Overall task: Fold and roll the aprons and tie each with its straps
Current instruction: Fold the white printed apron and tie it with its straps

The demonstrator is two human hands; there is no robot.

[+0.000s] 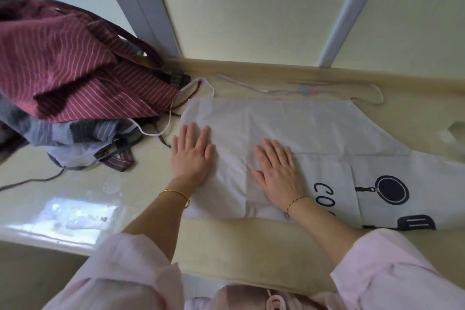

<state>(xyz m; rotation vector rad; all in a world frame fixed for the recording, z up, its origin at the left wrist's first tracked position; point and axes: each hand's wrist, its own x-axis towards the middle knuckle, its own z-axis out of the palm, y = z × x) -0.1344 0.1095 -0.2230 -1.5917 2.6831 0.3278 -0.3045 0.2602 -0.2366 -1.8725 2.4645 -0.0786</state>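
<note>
**Asker:** What sits closest to the camera?

**Describer:** Pale pink sleeves [130, 267] at 6 o'clock, with bare forearms reaching up from them to the middle of the view.

**Asker:** And the hands?

**Describer:** The left hand [192, 156] and right hand [279, 171] lie palm down, side by side, on a white apron [314, 128]. Their fingers are straight and slightly spread, pressing the cloth flat and gripping nothing.

**Asker:** Where is the apron?

**Describer:** It is spread across a cream bench [141, 184], from the centre out to 3 o'clock, where a black frying-pan print [392, 189] shows. Its thin white straps [241, 85] trail loose toward 12 o'clock.

**Asker:** How far along is the work?

**Describer:** Early, I judge. The apron seems to be at the smoothing or first-fold stage. It is not rolled, and the straps are untied. A pile of aprons [75, 68], maroon-striped over grey-blue, waits unfolded at 9 to 10 o'clock. No finished roll is in view.
</note>
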